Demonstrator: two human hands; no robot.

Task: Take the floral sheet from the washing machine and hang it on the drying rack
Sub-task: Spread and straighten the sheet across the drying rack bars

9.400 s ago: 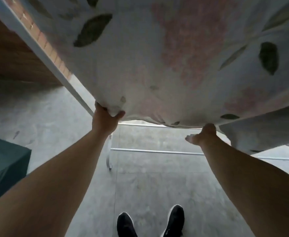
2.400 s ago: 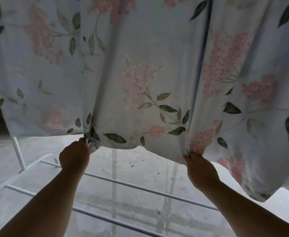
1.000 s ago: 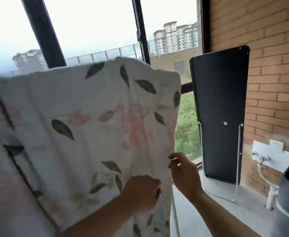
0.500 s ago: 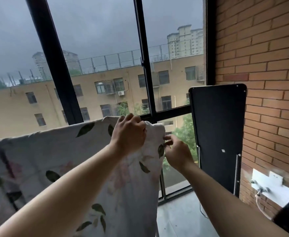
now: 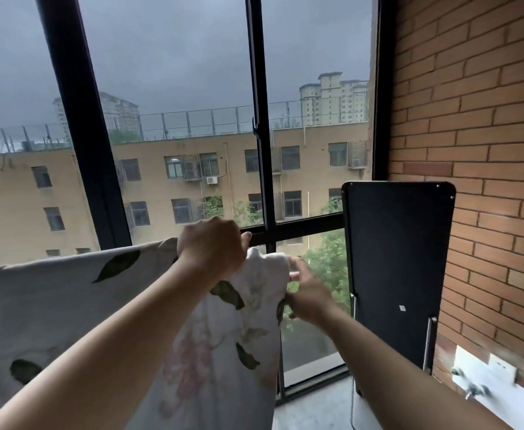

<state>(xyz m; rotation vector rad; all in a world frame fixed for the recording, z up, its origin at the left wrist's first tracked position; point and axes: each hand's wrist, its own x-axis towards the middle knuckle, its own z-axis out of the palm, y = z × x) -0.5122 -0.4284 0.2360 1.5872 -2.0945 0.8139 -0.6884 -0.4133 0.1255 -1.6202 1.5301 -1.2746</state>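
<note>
1. We reckon we're near the end. The floral sheet (image 5: 68,305) is out of the machine and draped up high, its top edge running off to our left. The rack bar itself is hidden under the cloth.
2. Our left hand (image 5: 212,248) is curled over the top right corner, gripping it. Our right hand (image 5: 309,296) pinches the side edge just below.
3. What's left, as far as we can judge, is squaring that corner, smoothing the bunched bit and letting go.
4. Room-wise, the window frame (image 5: 264,181) sits close behind the sheet. The black panel (image 5: 397,274) stands near our right hand, against the brick wall (image 5: 478,119). Best to tug leftwards or towards us, not to the right.
</note>
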